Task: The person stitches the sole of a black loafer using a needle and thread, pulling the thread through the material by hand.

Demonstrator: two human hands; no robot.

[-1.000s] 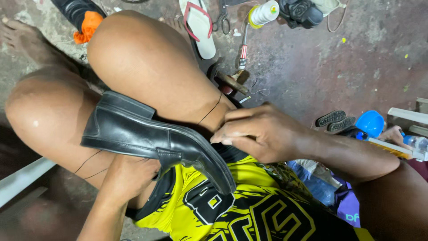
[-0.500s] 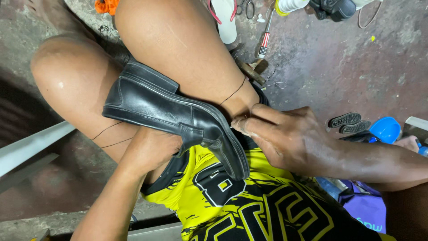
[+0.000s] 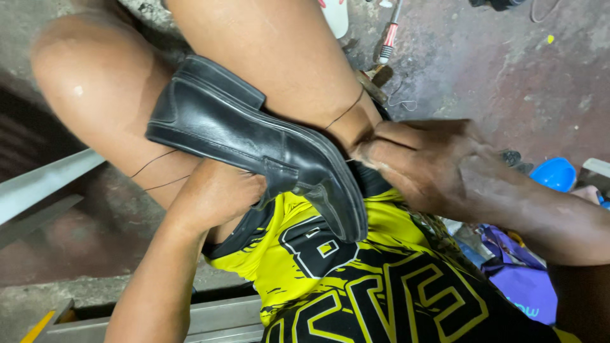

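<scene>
Shoe (image 3: 254,143) shifted up-left since earlier. Left hand (image 3: 219,197) gripping underside; right hand (image 3: 419,162) pinched shut on thread (image 3: 346,113), pulling taut.

Shot from 1 head-worn camera, aimed steeply down and very close onto the wearer's lap and raised knees. Frame tilted, filled by black shoe (image 3: 254,136), left hand (image 3: 219,194) beneath it and right hand (image 3: 419,162) by its toe. Stained concrete floor (image 3: 508,70) along the top and right edges. No 2nd view for overlap.
</scene>
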